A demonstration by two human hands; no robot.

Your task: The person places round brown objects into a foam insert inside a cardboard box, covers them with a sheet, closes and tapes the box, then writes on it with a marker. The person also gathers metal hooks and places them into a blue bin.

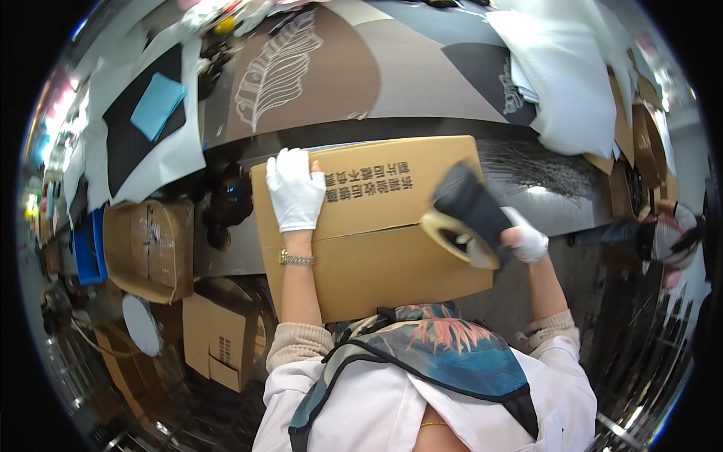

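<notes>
A closed brown cardboard box [376,260] lies in front of me at the near edge of the table, with dark print on its top and a seam between its flaps. My left hand [296,192], in a white glove, rests flat on the box's far left part, fingers extended toward its far edge. In my right hand [527,237], also gloved, is a black tape dispenser [474,207] with a roll of tape. It is held tilted over the right end of the seam and is blurred by motion. Whether the tape touches the box I cannot tell.
Beyond the box, a brown and grey sheet with a leaf drawing [301,68] covers the table. White foam sheets [565,90] hang at the right. At the left are a light-blue folded piece [158,105], an open carton [151,248] and a blue bin [89,245]. Another person [670,237] is at the far right.
</notes>
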